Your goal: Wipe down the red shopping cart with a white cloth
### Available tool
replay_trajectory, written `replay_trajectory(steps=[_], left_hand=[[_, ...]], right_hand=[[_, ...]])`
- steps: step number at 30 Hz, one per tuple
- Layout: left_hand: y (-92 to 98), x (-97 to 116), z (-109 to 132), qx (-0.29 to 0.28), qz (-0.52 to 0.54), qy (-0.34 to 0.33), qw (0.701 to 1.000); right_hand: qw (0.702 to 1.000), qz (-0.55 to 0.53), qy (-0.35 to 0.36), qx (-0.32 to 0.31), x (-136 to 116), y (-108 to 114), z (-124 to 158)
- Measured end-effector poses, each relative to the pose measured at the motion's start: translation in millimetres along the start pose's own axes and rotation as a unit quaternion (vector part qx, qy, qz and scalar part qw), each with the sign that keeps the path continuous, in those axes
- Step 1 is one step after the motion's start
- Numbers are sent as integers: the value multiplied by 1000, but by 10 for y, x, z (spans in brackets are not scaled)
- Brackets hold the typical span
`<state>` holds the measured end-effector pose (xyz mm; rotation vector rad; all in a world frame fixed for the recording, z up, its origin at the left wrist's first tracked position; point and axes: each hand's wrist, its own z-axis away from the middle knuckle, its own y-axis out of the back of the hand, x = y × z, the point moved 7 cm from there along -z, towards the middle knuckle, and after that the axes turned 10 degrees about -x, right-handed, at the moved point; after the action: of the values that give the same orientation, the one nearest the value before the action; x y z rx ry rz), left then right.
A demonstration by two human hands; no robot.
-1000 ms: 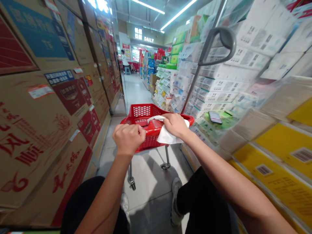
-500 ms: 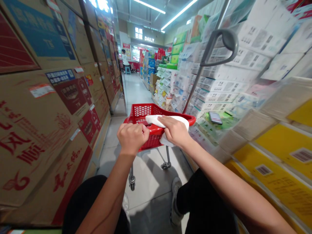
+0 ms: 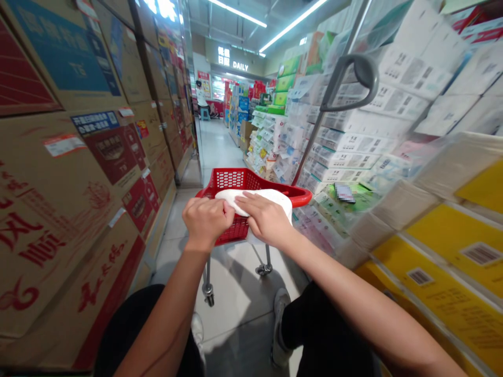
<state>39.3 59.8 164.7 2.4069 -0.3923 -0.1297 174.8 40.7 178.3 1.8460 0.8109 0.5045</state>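
With the head view as my dial, I have the left hand (image 3: 208, 215) just off centre toward 8, curled into a closed fist round the near rim of the red cart (image 3: 231, 180). My right hand (image 3: 268, 215), toward 4, holds the white cloth (image 3: 229, 197) on that rim, fingers laid along its top, thumb down the near side; what the palm does underneath I can't see. The cloth sits at the dial's centre, its left end just beside the left hand. Below, castors (image 3: 264, 269) stand near the shoes (image 3: 281, 301) between 5 and 7. Stacked boxes (image 3: 55, 209) fill 9; yellow packs (image 3: 440, 230) lie past 3. Toward 2, a pole (image 3: 314, 139) with a grey grip (image 3: 329, 86) leans up past white packs (image 3: 365, 144). Farther down the aisle (image 3: 220, 146), at 11, a person (image 3: 200, 95) sits on a blue stool (image 3: 205, 113); beyond, at 12, a lit sign (image 3: 240, 66) reads "DAILY".
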Motion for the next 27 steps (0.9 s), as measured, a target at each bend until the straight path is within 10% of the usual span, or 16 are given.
replay_trajectory(steps=[11, 20, 27], left_hand=[[37, 81, 29, -2, 7, -19, 1000], [28, -88, 4, 15, -3, -2, 1000], [42, -36, 28, 11, -6, -21, 1000]], right_hand=[[992, -22, -114, -42, 266, 97, -217], [998, -51, 7, 31, -71, 4, 229], [981, -13, -196, -2, 899, 219, 319]])
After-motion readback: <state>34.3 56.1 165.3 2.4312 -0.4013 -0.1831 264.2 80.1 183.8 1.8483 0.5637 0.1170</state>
